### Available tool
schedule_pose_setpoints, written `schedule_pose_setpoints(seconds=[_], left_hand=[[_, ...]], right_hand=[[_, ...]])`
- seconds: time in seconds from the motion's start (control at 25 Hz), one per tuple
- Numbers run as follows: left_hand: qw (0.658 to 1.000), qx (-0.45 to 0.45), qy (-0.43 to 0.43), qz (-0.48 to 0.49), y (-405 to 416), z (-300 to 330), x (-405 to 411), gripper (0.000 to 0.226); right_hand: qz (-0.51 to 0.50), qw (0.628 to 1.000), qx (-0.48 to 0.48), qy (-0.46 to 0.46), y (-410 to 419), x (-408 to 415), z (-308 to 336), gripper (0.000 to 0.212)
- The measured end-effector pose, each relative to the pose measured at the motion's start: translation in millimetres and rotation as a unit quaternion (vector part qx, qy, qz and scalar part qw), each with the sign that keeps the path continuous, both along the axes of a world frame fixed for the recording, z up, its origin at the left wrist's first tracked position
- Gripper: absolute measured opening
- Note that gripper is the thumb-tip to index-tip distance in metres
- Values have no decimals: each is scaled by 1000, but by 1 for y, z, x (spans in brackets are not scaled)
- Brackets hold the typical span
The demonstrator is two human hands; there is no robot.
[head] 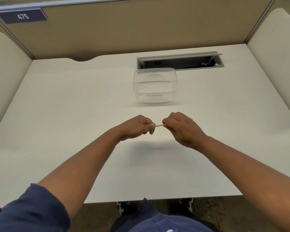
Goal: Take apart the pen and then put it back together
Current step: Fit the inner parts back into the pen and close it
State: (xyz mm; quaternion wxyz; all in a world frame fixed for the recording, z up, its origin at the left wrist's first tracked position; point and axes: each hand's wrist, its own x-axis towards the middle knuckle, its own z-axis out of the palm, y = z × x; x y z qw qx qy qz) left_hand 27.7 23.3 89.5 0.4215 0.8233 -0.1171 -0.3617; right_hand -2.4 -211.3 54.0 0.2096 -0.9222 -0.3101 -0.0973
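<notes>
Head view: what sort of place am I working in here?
Likely an office or study cubicle: padded partition panels on three sides, a numbered tag reading 475, and a white desk with a cable hatch.

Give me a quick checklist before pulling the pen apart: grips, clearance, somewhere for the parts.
1. Left hand closed on one end of the pen: ok.
2. Right hand fingers pinching the other end: ok.
3. Pen held above the desk, clear of the surface: ok.
4. Clear container open and beyond the hands, ready for parts: ok.
5. Pen already loosened or separated: cannot tell, only a short white section shows.
</notes>
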Motion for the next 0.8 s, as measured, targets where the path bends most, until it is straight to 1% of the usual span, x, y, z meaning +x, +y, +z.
schedule_pose_setpoints(seconds=[0.04,0.08,0.12,0.16,0.24,0.28,0.36,0.4,0.44,0.48,0.52,0.56,0.6,0.64,0.68,0.72,0.76,0.8], left_hand=[[999,-12,33,-4,1,2,2,36],[998,-17,55,-12,1,4,4,35],[998,-19,63,-18,0,4,4,34],[998,-19,57,-18,0,3,4,34],[1000,-12,16,-2,-3,0,1,36],[1000,-1,-11,5,-5,-1,-1,37],[994,65,-89,-8,-9,-2,-4,37],[982,121,-144,-29,-11,-2,-7,36],[959,181,-212,-52,-12,-3,-10,35],[926,232,-288,-77,-12,-6,-14,33],[889,264,-359,-101,-11,-8,-18,32],[867,272,-402,-112,-11,-10,-20,32],[865,271,-407,-113,-11,-10,-20,32],[883,261,-375,-105,-11,-8,-16,32],[917,239,-306,-90,-11,-7,-10,32],[953,199,-218,-70,-10,-5,-5,33],[980,142,-132,-45,-7,-5,0,35],[995,82,-58,-20,-4,-4,4,36]], right_hand=[[11,999,-11,-42,-2,1,-3,23],[11,998,-16,-63,-2,1,-4,22],[5,998,-13,-62,0,1,-3,22],[-7,999,-1,-38,2,-1,-2,22],[-53,996,46,64,8,-5,5,20],[-83,987,66,121,13,-6,10,19],[-145,954,83,248,23,-7,18,25],[-180,923,101,326,26,-7,22,27],[-211,877,138,410,27,-5,26,29],[-230,812,192,500,26,-4,29,29],[-238,734,256,583,24,-2,30,29],[-243,667,310,632,21,0,30,28],[-242,640,333,649,20,1,30,28],[-237,659,325,636,19,3,29,29],[-222,724,284,589,19,3,27,30],[-200,809,224,505,20,1,23,29],[-172,887,165,395,21,0,18,28],[-135,944,119,276,20,-1,10,25]])
